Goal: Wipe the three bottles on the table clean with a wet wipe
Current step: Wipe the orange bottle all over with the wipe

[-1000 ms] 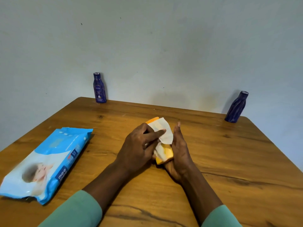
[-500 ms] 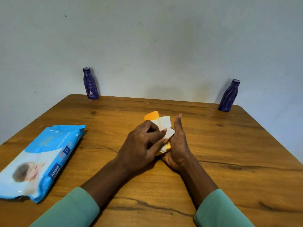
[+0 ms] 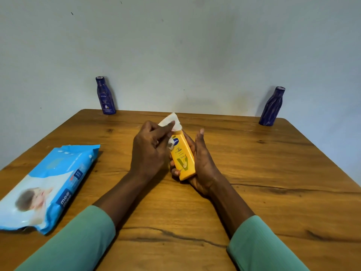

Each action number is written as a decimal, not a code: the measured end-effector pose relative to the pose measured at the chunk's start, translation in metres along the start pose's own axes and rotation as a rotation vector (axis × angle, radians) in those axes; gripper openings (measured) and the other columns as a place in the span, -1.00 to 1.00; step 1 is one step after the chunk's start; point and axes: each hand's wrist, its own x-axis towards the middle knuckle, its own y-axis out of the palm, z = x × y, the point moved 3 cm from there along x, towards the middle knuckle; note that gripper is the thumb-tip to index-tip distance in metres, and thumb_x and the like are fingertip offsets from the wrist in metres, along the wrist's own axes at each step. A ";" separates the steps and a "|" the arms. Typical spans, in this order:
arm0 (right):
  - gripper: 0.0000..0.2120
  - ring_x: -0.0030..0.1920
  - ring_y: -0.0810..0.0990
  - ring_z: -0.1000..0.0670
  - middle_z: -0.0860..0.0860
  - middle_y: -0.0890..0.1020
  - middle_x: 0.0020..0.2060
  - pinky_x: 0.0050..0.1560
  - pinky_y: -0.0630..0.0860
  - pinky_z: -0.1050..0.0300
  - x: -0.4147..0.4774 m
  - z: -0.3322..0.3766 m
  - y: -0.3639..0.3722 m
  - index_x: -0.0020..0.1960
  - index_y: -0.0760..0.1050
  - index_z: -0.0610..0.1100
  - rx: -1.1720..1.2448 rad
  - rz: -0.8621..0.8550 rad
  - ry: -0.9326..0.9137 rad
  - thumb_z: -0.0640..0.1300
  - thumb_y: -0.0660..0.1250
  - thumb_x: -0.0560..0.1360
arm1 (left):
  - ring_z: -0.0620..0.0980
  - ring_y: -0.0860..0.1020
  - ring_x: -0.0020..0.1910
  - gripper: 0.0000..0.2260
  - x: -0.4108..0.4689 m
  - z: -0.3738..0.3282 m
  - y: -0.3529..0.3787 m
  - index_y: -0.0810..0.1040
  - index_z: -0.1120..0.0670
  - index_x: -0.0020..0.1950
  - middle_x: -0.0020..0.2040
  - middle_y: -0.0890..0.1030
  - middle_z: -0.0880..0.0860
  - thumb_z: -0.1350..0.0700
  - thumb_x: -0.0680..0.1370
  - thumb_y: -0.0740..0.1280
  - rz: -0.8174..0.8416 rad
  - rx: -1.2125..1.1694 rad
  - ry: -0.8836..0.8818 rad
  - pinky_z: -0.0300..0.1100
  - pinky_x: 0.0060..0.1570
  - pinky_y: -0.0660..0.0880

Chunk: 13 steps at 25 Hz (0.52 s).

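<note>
Finding: yellow bottle (image 3: 182, 157) is held tilted just above the middle of the surface (image 3: 254, 173), cap end away from the person; right hand (image 3: 203, 163) wraps its lower body from behind; left hand (image 3: 150, 151) pinches the wipe (image 3: 170, 119) against the cap end. Judgement: light, fairly stiff plastic, likely slick once wet; best gripped low round the flat body. Left blue bottle (image 3: 105, 96) and right blue bottle (image 3: 271, 107) stand upright at the far edge, well apart; wipe pack (image 3: 48, 182) lies at left.

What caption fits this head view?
Left hand presses a wet wipe on the yellow bottle held in the right hand.
</note>
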 end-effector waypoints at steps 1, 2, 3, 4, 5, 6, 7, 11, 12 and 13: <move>-0.24 -0.15 0.63 -0.06 -0.14 0.66 0.03 -0.27 0.55 0.11 0.000 0.000 -0.002 0.47 0.49 0.04 0.034 -0.020 0.004 0.50 -0.06 0.57 | -0.20 0.48 -0.09 -0.66 -0.008 -0.007 0.005 0.62 0.06 0.38 0.01 0.52 0.02 0.24 0.60 0.41 0.079 0.032 0.094 -0.49 -0.13 0.41; -0.21 -0.10 0.70 -0.09 -0.15 0.70 0.02 -0.22 0.62 0.07 0.001 0.000 -0.005 0.40 0.55 -0.05 0.064 -0.040 0.014 0.50 -0.05 0.58 | -0.19 0.47 -0.07 -0.64 -0.018 -0.015 0.010 0.62 0.04 0.38 0.02 0.51 0.00 0.24 0.60 0.39 0.172 0.050 0.184 -0.46 -0.10 0.41; -0.18 -0.05 0.74 -0.12 -0.17 0.73 0.01 -0.13 0.68 0.02 0.001 0.001 -0.008 0.32 0.59 -0.12 0.082 -0.061 0.020 0.50 -0.05 0.57 | -0.15 0.47 -0.04 -0.63 -0.027 -0.021 0.014 0.62 0.02 0.39 0.03 0.50 -0.01 0.23 0.59 0.38 0.254 0.059 0.251 -0.41 -0.09 0.41; -0.16 -0.03 0.76 -0.13 -0.18 0.75 -0.01 -0.06 0.71 -0.02 0.002 0.001 -0.010 0.26 0.61 -0.16 0.097 -0.081 0.020 0.51 -0.04 0.57 | -0.13 0.47 -0.03 -0.63 -0.033 -0.025 0.015 0.61 0.01 0.39 0.02 0.51 -0.02 0.20 0.58 0.37 0.314 0.065 0.292 -0.32 -0.09 0.44; -0.14 -0.03 0.77 -0.14 -0.19 0.75 -0.03 -0.03 0.72 -0.04 0.003 0.001 -0.012 0.25 0.62 -0.17 0.110 -0.101 0.020 0.52 -0.04 0.56 | -0.11 0.47 -0.02 -0.63 -0.037 -0.027 0.015 0.62 0.00 0.38 0.01 0.51 -0.02 0.17 0.58 0.37 0.346 0.076 0.326 -0.23 -0.09 0.45; -0.14 -0.03 0.76 -0.14 -0.19 0.75 -0.03 -0.02 0.71 -0.05 0.004 0.001 -0.014 0.28 0.61 -0.16 0.120 -0.117 0.019 0.53 -0.04 0.55 | -0.09 0.48 -0.02 -0.65 -0.040 -0.029 0.012 0.64 0.00 0.36 0.00 0.53 -0.02 0.15 0.57 0.37 0.359 0.101 0.360 -0.15 -0.08 0.44; -0.14 0.00 0.75 -0.15 -0.20 0.75 0.02 0.00 0.70 -0.07 0.005 0.002 -0.015 0.35 0.58 -0.14 0.123 -0.135 0.017 0.52 -0.04 0.56 | -0.07 0.49 -0.01 -0.68 -0.043 -0.030 0.008 0.66 0.01 0.32 -0.01 0.55 -0.01 0.14 0.56 0.39 0.368 0.135 0.403 -0.08 -0.07 0.43; -0.26 0.05 0.74 -0.18 -0.28 0.71 0.18 0.01 0.69 -0.06 0.005 0.000 -0.014 0.42 0.51 -0.22 0.133 -0.159 0.082 0.39 0.07 0.65 | 0.05 0.54 -0.03 -0.79 -0.049 -0.032 -0.003 0.71 0.04 0.19 -0.05 0.61 0.05 0.11 0.56 0.47 0.406 0.196 0.551 0.03 -0.09 0.46; -0.31 -0.05 0.77 -0.15 -0.25 0.75 0.07 -0.08 0.72 -0.03 0.005 0.000 -0.015 0.36 0.54 -0.22 0.141 -0.161 0.089 0.35 0.10 0.66 | 0.03 0.55 -0.03 -0.81 -0.049 -0.032 -0.002 0.72 0.04 0.18 -0.05 0.61 0.05 0.10 0.56 0.48 0.405 0.172 0.542 0.01 -0.09 0.49; -0.35 -0.13 0.78 -0.12 -0.21 0.77 -0.04 -0.15 0.72 0.00 0.005 0.000 -0.017 0.29 0.56 -0.22 0.154 -0.156 0.089 0.33 0.11 0.66 | -0.01 0.56 -0.03 -0.82 -0.048 -0.032 0.000 0.73 0.05 0.16 -0.05 0.62 0.03 0.11 0.56 0.50 0.389 0.118 0.483 -0.05 -0.08 0.52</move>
